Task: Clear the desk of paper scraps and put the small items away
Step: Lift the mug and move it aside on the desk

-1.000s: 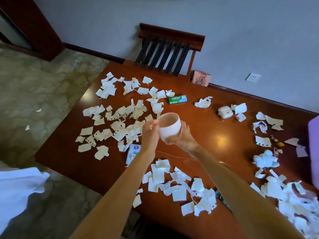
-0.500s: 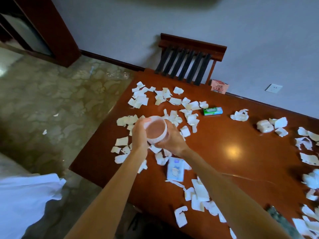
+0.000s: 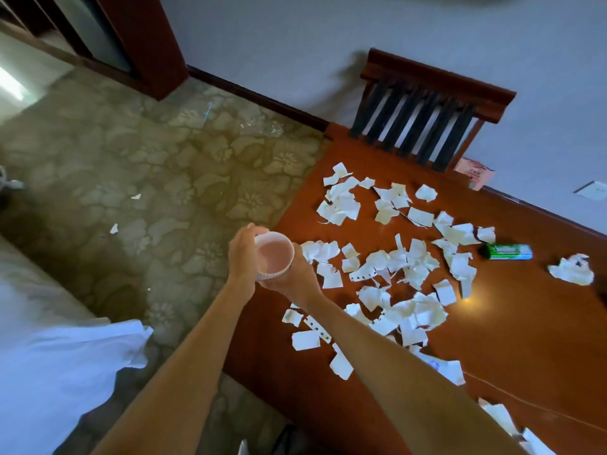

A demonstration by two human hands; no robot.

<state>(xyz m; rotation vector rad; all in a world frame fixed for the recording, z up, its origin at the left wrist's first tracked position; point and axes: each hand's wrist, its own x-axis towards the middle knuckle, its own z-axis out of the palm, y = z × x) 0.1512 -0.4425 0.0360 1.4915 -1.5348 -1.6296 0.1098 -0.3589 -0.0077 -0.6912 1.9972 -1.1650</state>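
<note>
Two bare hands are holding a white ribbed cup (image 3: 274, 256) over the left edge of the wooden worktop (image 3: 509, 323). The left hand (image 3: 243, 257) is curling round its left side and the right hand (image 3: 297, 277) is gripping it from the right. Torn white paper scraps (image 3: 394, 267) are lying scattered across the worktop, with a green pack (image 3: 507, 251) lying just beyond them.

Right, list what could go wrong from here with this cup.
The white ribbed cup, gripped by the left hand and right hand, hangs at the desk edge: paper scraps swept toward it may miss and join the floor scraps. The green gum pack lies beside the scraps and could get swept in too.
</note>
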